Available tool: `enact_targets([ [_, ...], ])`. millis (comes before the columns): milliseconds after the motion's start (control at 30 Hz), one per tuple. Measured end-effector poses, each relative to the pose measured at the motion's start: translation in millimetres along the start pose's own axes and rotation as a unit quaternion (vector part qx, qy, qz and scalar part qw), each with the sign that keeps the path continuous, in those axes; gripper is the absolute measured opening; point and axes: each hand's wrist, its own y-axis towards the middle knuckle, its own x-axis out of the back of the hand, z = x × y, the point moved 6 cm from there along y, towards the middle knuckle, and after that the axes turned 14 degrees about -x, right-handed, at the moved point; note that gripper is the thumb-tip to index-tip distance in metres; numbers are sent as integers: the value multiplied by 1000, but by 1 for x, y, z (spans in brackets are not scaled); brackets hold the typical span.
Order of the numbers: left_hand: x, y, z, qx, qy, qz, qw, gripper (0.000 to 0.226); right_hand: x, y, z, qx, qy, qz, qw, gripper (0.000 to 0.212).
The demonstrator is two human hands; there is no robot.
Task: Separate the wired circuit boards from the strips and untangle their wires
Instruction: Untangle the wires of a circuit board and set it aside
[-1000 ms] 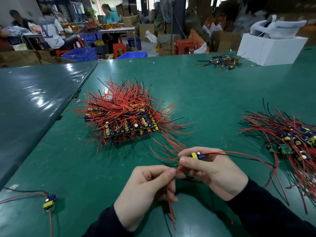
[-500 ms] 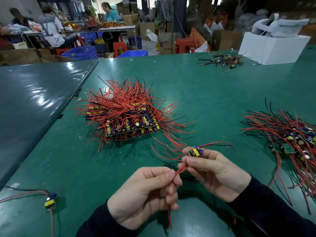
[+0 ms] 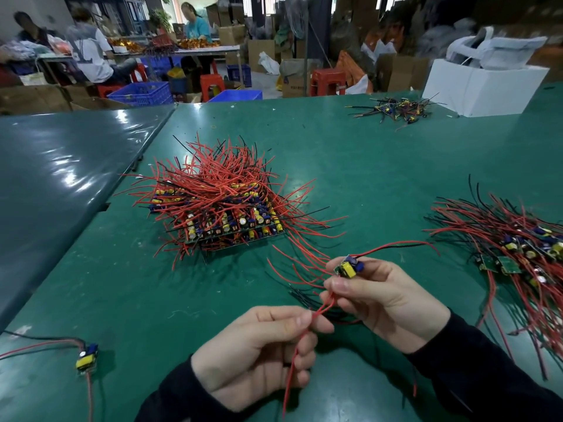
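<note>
Two bare hands, dark sleeves to wrists, both low centre, close but apart. Left hand (image 3: pixel 259 354): back up, fingers curled inward, thumb and index tip pinching a red wire (image 3: pixel 294 357) that hangs down past the palm. Right hand (image 3: pixel 387 300): higher, just right of left, back facing camera, fingers curled, thumb and fingertips gripping a small circuit board (image 3: pixel 348 267) at its top edge.

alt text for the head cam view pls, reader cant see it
Over a green table, the right hand holds a small circuit board while the left hand pinches its red wires. A stack of wired boards lies beyond them.
</note>
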Motion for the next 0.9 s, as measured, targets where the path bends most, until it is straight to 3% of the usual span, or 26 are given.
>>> enact_targets([
  [133,-5,-1,5,33,-21,54,998,22,-3,-1,-3,-14,4,22,1000,52],
  [267,1,2,8,29,42,3,999,20,-3,-1,-2,-12,-25,8,1000,27],
  [400,8,4,6,-4,155,-96,983,19,0,2,-7,-9,-44,-19,999,24],
  [533,11,6,-2,-76,235,-135,959,29,4,4,-7,8,-40,-56,998,25],
  [667,6,3,-19,-200,278,-157,926,16,5,4,-3,42,-15,-71,996,24],
  [767,8,-4,-28,-283,425,-193,838,5,3,5,-8,51,-11,-73,996,23],
  [900,-4,-8,-37,-379,632,-170,654,10,3,7,-12,55,-11,-87,995,27],
])
